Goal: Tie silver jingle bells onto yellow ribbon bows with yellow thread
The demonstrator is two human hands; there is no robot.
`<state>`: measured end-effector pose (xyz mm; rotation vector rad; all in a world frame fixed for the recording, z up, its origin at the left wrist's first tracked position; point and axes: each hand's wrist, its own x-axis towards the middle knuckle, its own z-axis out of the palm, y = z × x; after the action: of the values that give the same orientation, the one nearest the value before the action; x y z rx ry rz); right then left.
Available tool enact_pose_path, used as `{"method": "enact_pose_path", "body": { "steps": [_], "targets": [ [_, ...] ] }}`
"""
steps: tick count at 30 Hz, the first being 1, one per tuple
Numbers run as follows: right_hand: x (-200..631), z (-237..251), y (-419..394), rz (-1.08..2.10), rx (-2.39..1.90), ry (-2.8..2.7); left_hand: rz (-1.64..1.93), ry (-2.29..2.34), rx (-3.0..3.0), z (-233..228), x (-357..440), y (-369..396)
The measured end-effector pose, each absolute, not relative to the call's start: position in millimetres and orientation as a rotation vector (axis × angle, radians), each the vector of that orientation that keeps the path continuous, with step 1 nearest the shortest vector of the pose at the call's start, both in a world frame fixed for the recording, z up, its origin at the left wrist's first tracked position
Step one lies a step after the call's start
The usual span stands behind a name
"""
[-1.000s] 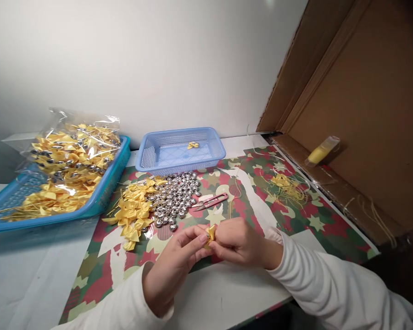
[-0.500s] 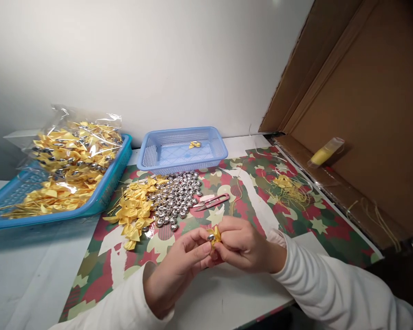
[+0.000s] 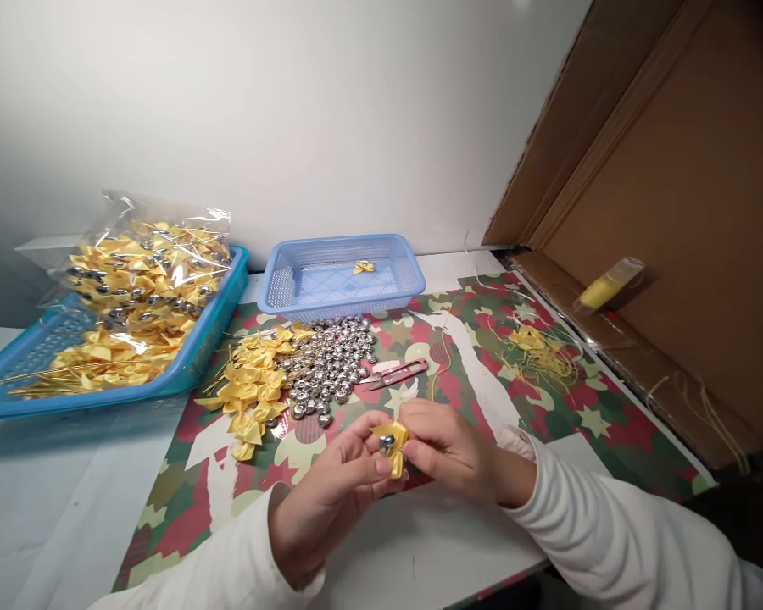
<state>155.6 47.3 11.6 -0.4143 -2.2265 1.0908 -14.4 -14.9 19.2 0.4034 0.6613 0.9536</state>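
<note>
Between my two hands, above the front of the patterned sheet, is a yellow ribbon bow [image 3: 397, 462] with a silver jingle bell [image 3: 387, 443] at its middle. My left hand [image 3: 343, 466] pinches the bow's left side between thumb and fingers. From the other side, my right hand [image 3: 443, 445] is closed on the bow's right edge, its curled fingers partly hiding it. Beyond the hands lie a heap of silver bells [image 3: 331, 364] and a pile of yellow bows [image 3: 254, 381]. A pair of red thread snips [image 3: 395, 374] rests right of the bells.
A blue basket [image 3: 343, 305] at the back contains one bow with a bell. On the left, another blue basket [image 3: 219, 326] carries loose bows and a clear bag [image 3: 146, 263] of belled bows. Tangled yellow thread [image 3: 543, 356] lies right, near a tube [image 3: 610, 285] on the cardboard.
The bow has turned between my fingers, so more of its loops and the bell now show. My right fingers have shifted slightly. The whole view has moved a little.
</note>
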Motion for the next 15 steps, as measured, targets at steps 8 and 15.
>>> {"method": "enact_pose_path", "body": {
  "steps": [8,15],
  "targets": [
    [154.7,15.6,46.8,1.160,-0.434,-2.196,0.905,0.753,0.412,16.1,-16.2,-13.6],
    [154.1,20.3,43.4,1.582,-0.377,-2.093,0.916,0.686,0.444,17.6,-14.9,-15.6]
  ]
}}
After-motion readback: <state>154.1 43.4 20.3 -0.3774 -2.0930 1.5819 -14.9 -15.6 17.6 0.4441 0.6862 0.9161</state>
